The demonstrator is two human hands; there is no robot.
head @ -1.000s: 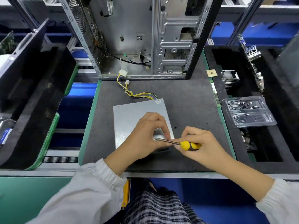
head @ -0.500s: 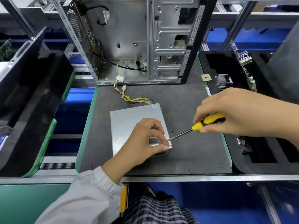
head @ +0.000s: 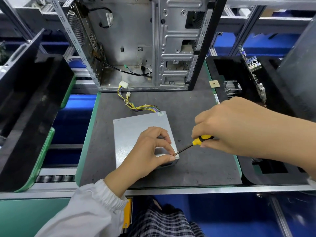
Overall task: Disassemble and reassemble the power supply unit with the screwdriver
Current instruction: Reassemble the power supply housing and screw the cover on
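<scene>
The left hand (head: 147, 151) pinches the power supply unit's (head: 136, 132) near right corner, mid-desk (head: 205, 168). The right hand (head: 236, 127) grips the screwdriver (head: 196, 143), tip at that corner.

Her left hand (head: 147, 151) reaches in from below in a white elastic-cuffed sleeve (head: 95, 202), palm down, thumb and forefinger drawn together in a pinch at their tips and the other fingers curled behind. The right hand (head: 229, 127) comes in from the right on a bare forearm, held higher, knuckles up, its fingers (head: 201, 132) wrapped round a yellow-and-black handle.
</scene>
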